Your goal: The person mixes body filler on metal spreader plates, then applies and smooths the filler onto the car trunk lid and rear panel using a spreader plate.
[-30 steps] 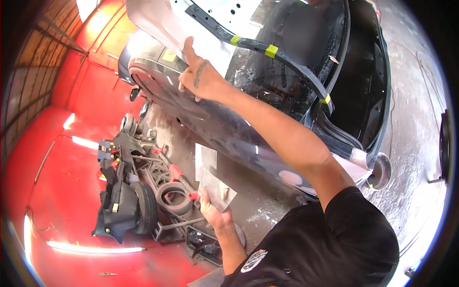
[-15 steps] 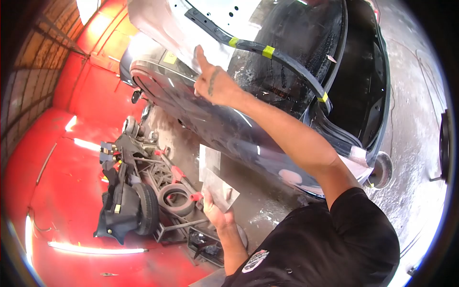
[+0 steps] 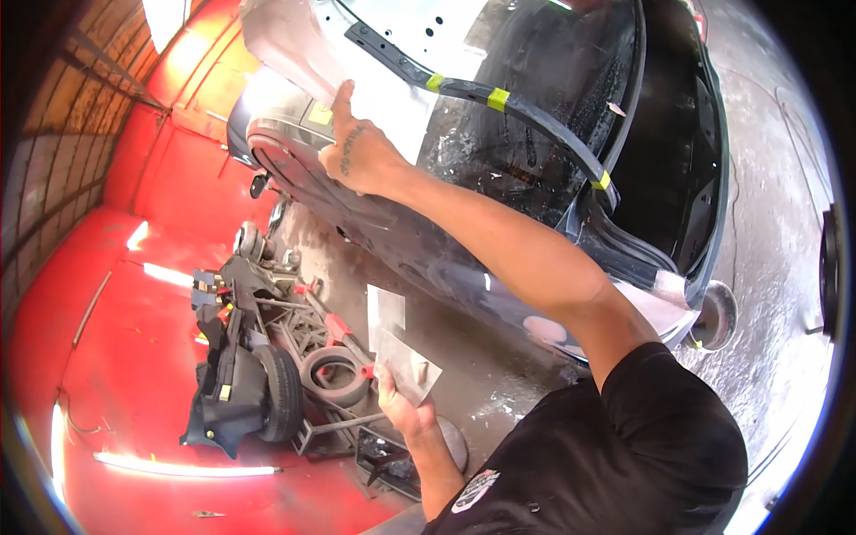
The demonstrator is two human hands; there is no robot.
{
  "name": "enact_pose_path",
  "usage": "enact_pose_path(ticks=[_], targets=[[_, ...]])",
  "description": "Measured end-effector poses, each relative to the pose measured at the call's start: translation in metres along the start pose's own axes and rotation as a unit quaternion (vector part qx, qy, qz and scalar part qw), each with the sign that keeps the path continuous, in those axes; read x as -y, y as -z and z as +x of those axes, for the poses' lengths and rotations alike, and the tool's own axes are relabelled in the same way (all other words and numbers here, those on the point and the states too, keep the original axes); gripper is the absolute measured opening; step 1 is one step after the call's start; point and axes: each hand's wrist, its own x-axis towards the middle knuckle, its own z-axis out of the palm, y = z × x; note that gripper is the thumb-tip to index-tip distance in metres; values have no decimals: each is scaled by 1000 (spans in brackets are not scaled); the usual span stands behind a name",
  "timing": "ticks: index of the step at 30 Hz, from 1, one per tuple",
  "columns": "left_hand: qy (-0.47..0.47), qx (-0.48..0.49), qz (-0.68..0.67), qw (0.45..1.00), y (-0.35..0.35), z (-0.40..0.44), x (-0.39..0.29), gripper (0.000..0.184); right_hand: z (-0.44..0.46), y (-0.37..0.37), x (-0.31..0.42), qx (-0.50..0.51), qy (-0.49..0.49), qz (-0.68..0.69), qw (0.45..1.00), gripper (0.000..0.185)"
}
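Flat plates [image 3: 406, 355] beside dark car [image 3: 419, 232], pinched at one edge by left hand [image 3: 403, 407], likely to keep their faces clear. Right hand [image 3: 361, 156] empty, index extended to pale panel [image 3: 290, 45]; contact unclear. Yellow tape [image 3: 498, 98] apparently secures black strip [image 3: 468, 86].

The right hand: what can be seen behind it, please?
Behind the right hand is the car, with a yellow tag showing beside the hand. The part directly behind the hand is covered.

No text is legible; the shirt badge [image 3: 475, 491] is blurred
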Motion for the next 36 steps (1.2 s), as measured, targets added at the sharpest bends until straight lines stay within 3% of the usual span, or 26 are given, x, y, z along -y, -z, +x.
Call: enact_pose_path(ticks=[9,16,31,36], targets=[[0,21,7,1000,-6,1,-3,38,18,15,22,-36,93,-30,995,92],[-4,-16,27,1000,-19,-6,-6,40,-32,4,-6,3,-61,1,998,95],[-6,-23,26,999,-13,-8,-3,40,-1,7,1,-8,-15,17,1000,91],[-3,-28,33,999,-14,-9,-2,39,17,14,9,-31,50,-19,998,88]])
